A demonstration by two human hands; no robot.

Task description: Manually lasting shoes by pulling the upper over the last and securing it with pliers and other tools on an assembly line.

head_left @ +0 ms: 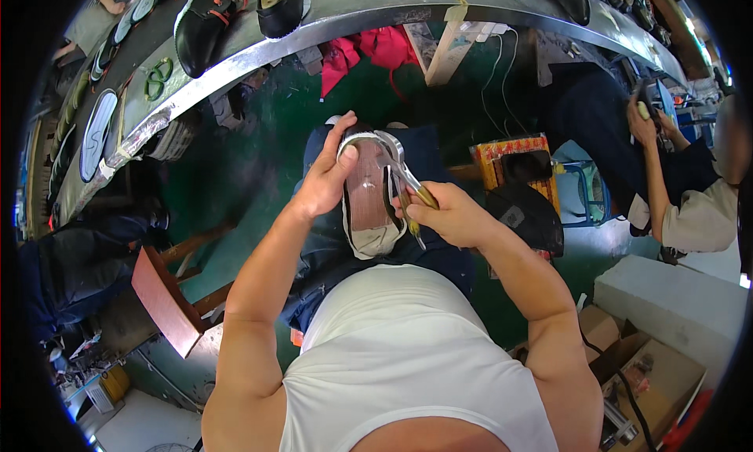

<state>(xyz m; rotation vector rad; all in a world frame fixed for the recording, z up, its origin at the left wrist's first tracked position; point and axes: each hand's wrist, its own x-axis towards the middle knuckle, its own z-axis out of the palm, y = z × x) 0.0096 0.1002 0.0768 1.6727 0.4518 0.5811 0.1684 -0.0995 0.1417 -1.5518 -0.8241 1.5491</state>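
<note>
A shoe upper on a last (367, 205) lies over my lap, its brownish bottom turned up and a pale edge around it. My left hand (329, 174) is closed round its far left side, with the thumb pressed on the rim. In my right hand (447, 213) I grip metal pincers (403, 168) with a brass-coloured handle. Their curved head meets the far right rim of the shoe. A thin yellowish piece with a pointed end shows below my right fingers; whether it belongs to the pincers I cannot tell.
A metal-edged bench (337, 30) curves across the far side, bearing black shoes (205, 30), soles (98, 134) and a green loop (158, 79). A co-worker (674, 177) sits at right, holding a shoe. Near me are a brown wooden stool (165, 299), a blue stool (584, 189) and a cardboard box (663, 373).
</note>
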